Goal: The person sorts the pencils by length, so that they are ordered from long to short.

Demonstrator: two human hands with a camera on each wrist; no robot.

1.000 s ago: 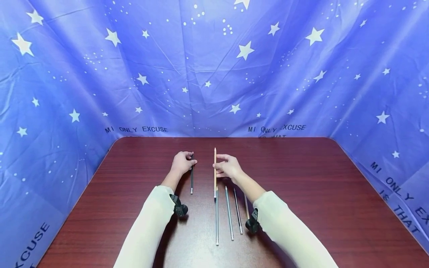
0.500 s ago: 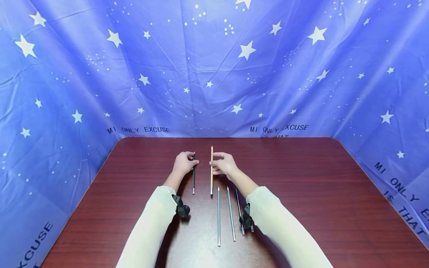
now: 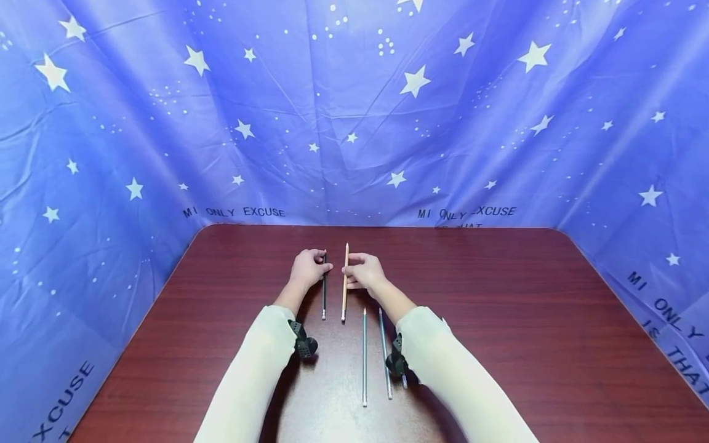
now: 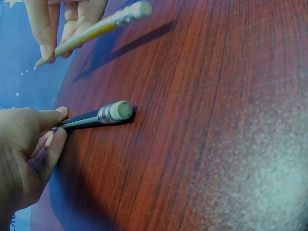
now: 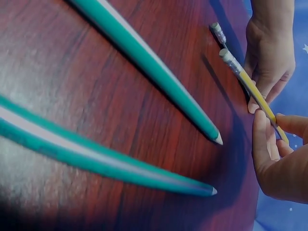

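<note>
The right hand (image 3: 367,272), with its yellow pencil (image 3: 345,298), has moved closer to the left hand (image 3: 308,269) over the past second, narrowing the gap between the two held pencils. The right grip pinches the yellow pencil between thumb and fingers, raised above the tabletop (image 3: 498,295), its shadow falling apart from it. The left grip pinches a black pencil (image 3: 324,295) close to the surface; whether it touches cannot be told. Both point away from the person, eraser ends nearer, side by side but apart.

Two green pencils (image 3: 364,357) (image 3: 384,347) lie closer to the person, tips also pointing away; the one on the right is partly covered by a black wrist camera (image 3: 396,360). Beside it shows the end of another pencil (image 3: 405,381), mostly hidden.

The tabletop is glossy, reddish-brown and wood-grained, with rounded far corners and a pale glare at the near side. Blue cloth (image 3: 332,92) hangs behind it and on both sides, softly creased, printed with white stars, dots and black capitals, including "ONLY EXCUSE". Pale, loose sleeves (image 3: 244,369) cover the person's forearms.
</note>
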